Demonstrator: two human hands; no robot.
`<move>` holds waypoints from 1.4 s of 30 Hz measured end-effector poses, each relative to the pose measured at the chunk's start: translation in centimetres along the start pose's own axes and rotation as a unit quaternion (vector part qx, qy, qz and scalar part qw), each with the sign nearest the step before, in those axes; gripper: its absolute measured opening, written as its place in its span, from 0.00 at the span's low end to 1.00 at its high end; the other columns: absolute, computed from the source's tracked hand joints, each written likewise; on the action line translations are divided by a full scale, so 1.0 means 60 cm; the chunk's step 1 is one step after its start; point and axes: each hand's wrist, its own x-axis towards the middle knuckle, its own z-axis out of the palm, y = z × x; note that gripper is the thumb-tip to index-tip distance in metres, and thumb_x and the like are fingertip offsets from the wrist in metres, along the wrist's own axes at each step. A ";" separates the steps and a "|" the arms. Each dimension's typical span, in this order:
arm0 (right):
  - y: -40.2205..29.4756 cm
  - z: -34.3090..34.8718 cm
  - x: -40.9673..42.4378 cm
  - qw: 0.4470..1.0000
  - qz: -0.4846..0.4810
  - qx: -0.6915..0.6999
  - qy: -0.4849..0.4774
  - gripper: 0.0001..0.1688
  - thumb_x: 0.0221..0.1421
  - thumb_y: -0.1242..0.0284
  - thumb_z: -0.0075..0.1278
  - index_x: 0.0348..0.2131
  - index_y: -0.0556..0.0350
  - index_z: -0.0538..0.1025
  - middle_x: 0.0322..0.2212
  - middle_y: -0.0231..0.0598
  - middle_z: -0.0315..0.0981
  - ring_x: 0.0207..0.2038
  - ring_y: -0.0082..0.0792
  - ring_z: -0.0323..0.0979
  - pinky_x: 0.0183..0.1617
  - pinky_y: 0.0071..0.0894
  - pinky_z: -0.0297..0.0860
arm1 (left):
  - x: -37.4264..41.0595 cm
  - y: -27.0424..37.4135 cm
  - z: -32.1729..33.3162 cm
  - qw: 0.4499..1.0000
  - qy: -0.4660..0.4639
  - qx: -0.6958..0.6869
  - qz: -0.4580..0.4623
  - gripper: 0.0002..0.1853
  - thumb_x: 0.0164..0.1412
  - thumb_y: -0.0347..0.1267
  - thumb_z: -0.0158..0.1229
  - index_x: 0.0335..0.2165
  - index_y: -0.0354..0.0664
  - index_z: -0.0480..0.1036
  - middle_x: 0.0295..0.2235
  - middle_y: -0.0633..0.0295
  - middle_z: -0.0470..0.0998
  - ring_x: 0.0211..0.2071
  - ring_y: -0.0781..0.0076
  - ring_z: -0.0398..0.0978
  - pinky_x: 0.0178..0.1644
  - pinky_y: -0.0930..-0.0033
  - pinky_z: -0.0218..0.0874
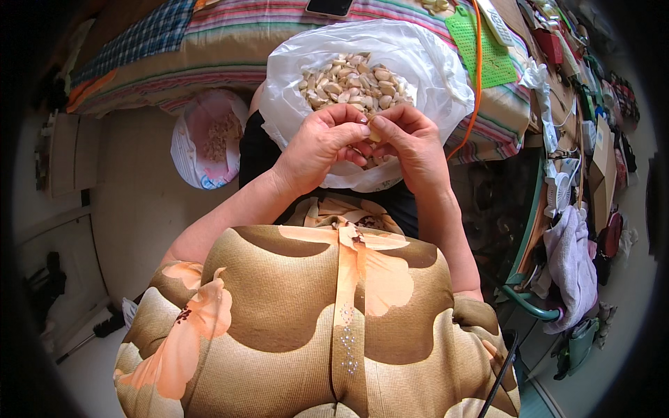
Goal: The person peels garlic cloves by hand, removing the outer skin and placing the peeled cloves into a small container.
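Fingertips of both hands meet over a white plastic bag lying open on the lap, filled with many garlic cloves in their skins. Between them is one pale yellowish garlic clove, partly covered by the fingers. My left hand pinches it from the left with thumb and index finger, the other fingers curled beneath. On the other side, my right hand grips it between thumb and index finger. Whether any skin is still on this clove is hard to see.
A lined waste bin holding scraps of skin stands on the floor at left. Ahead is a bed with a striped cover, bearing a phone, green mat and remote control. An orange cord hangs right of the bag.
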 end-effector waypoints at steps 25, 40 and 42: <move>0.009 0.001 0.005 1.000 -0.022 0.003 -0.015 0.11 0.51 0.71 0.55 0.31 0.63 0.74 0.23 0.34 0.73 0.25 0.19 0.70 0.28 0.16 0.66 | -0.002 0.002 -0.002 0.998 0.004 -0.062 -0.029 0.06 0.56 0.28 0.51 0.35 0.39 0.68 0.30 0.60 0.74 0.31 0.71 0.75 0.37 0.70 0.69; 0.008 0.009 0.003 0.997 -0.072 -0.006 -0.002 0.08 0.52 0.73 0.53 0.30 0.63 0.74 0.24 0.32 0.73 0.27 0.19 0.70 0.31 0.17 0.67 | 0.000 0.007 -0.002 0.989 -0.004 -0.136 -0.049 0.07 0.54 0.26 0.52 0.35 0.39 0.68 0.32 0.62 0.74 0.32 0.74 0.73 0.39 0.71 0.69; 0.008 0.009 0.001 0.997 -0.074 -0.013 -0.011 0.08 0.52 0.73 0.53 0.30 0.63 0.74 0.24 0.32 0.73 0.27 0.19 0.70 0.32 0.17 0.67 | 0.001 -0.001 -0.009 0.991 -0.002 -0.124 -0.043 0.08 0.54 0.25 0.52 0.35 0.39 0.68 0.32 0.61 0.74 0.32 0.74 0.73 0.38 0.72 0.69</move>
